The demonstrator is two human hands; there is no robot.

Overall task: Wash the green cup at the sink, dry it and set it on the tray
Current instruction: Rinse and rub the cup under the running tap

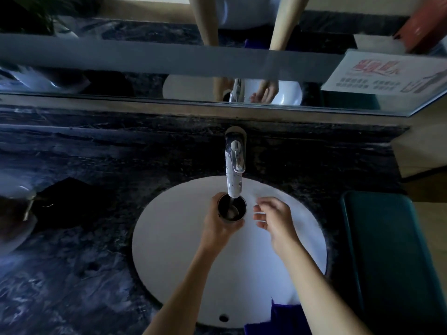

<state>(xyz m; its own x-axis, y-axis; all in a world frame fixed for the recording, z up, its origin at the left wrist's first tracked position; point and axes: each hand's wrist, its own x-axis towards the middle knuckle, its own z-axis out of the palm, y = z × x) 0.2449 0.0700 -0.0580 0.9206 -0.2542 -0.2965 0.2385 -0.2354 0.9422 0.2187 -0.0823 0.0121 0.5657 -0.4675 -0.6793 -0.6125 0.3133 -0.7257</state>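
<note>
Head view showed a white card with pink and dark printed characters [384,74] propped at the mirror's [121,56] right edge, its writing too blurred to read. Over the round white ceramic sink basin [174,250], the left hand [219,226] gripped the small dark-looking cylindrical cup [231,209], fingers curled round its wall, mouth up, directly under the spout of the shiny chrome faucet [234,170]. Its colour could not be told in the dim light. The right hand [274,220] hovered just beside the cup, apart from it, fingers loosely spread and holding nothing. A flat dark-green rectangular tray [391,250] with rounded corners lay on the dark veined marble counter [72,274], right of the basin. A blue-purple cloth [280,320] draped over the basin's near rim.
</note>
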